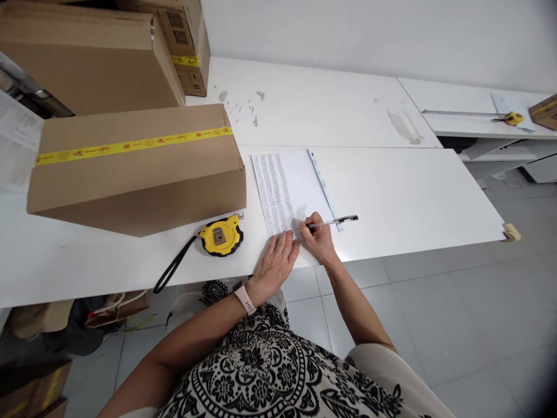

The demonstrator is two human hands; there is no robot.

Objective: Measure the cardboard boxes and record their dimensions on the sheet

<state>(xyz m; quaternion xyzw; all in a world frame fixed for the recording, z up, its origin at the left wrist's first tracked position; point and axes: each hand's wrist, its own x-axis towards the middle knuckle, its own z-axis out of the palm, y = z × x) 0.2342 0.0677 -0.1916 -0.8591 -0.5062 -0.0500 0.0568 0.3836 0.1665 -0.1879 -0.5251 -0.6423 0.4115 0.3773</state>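
A white sheet of paper (289, 183) printed with columns of small text lies on the white table (413, 197). My right hand (319, 238) is closed around a pen (337, 221), whose tip touches the sheet's lower part. My left hand (275, 262) lies flat with fingers stretched out on the paper's bottom edge, a pink watch on its wrist. A yellow tape measure (221, 235) with a black strap sits just left of the left hand.
A cardboard box (130, 168) sealed with yellow tape stands left of the paper, with more boxes (91, 52) behind it. A second yellow tape measure (513, 118) lies on a far-right table. Tiled floor lies beyond the table's near edge.
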